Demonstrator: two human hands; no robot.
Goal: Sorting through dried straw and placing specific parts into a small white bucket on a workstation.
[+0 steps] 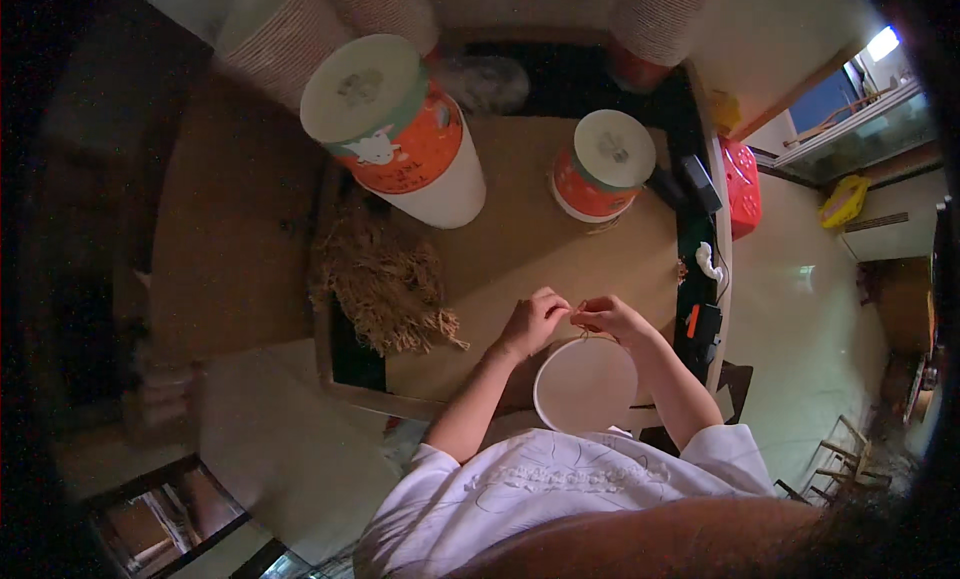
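My left hand (538, 322) and my right hand (612, 320) are close together over the near edge of the table, fingertips pinched. A thin brown strand of twine (584, 333) shows at the fingers of my right hand; whether the left fingers hold it too is hard to see. Just below them, against my body, is a container with a pale round end (586, 387) facing up. To the left lies a loose heap of frayed brown twine (385, 284).
A tall orange, green and white container (415, 159) leans at the far left of the cardboard-covered table (500, 219). A shorter similar one (600, 174) stands at the far right. Ribbed stacks (660, 24) line the back. Dark devices (705, 324) and white crumpled tissue (708, 262) lie along the right edge.
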